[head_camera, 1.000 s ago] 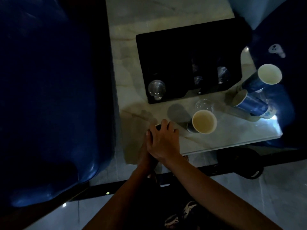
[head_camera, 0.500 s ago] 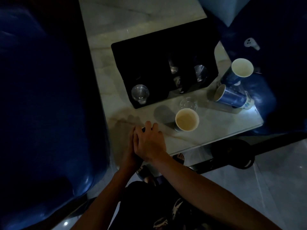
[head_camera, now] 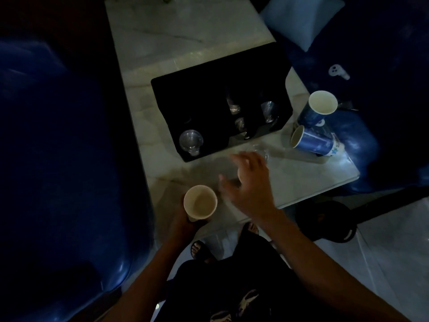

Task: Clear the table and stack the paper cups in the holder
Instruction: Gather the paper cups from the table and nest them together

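My left hand (head_camera: 183,225) grips a blue paper cup (head_camera: 200,202) from below, mouth up, at the front left edge of the marble table (head_camera: 176,31). My right hand (head_camera: 249,182) hovers over the table's front with fingers spread, blurred, holding nothing. It hides the spot where a cup stood. The black holder (head_camera: 209,89) stands mid-table, with a clear cup (head_camera: 190,141) in its front left slot. At the right edge one blue paper cup (head_camera: 311,140) lies on its side, and a second blue cup (head_camera: 321,105) leans on it.
A clear glass (head_camera: 263,152) sits on the table by my right fingertips. A dark blue sofa (head_camera: 58,159) runs along the left. Blue cushions, a pale pillow (head_camera: 301,19) and a small white object (head_camera: 337,72) are on the right. A black round object (head_camera: 325,226) lies on the floor.
My hands were clasped together at the table's front edge; they have parted. The left now holds a cup mouth-up, and the right has moved forward and right over where the cup stood.
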`<control>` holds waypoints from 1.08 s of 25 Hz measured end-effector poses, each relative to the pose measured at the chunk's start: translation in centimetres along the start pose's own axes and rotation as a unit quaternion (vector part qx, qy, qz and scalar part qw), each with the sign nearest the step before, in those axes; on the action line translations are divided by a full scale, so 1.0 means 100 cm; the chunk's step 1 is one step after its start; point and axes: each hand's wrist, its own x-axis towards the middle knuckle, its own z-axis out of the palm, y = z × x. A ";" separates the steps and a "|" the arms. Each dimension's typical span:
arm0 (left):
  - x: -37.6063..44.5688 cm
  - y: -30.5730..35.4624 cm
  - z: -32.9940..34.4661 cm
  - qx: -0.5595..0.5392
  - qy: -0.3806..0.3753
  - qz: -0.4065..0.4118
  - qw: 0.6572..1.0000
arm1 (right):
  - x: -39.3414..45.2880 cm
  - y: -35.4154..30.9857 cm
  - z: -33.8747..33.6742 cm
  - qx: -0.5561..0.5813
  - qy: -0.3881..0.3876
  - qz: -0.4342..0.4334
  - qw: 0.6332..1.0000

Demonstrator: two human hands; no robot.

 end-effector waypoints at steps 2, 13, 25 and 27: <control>-0.004 -0.011 -0.003 0.033 0.004 -0.030 0.999 | -0.001 0.026 -0.012 -0.063 0.017 0.066 0.996; -0.057 -0.008 -0.060 0.065 0.011 0.012 0.998 | -0.020 0.066 -0.013 -0.011 -0.133 0.233 0.963; -0.035 0.121 0.093 0.152 -0.203 0.152 0.955 | -0.079 0.085 -0.088 0.324 0.059 0.418 0.847; -0.028 0.141 0.130 0.142 -0.215 0.121 0.959 | -0.072 0.114 -0.101 0.358 0.065 0.455 0.813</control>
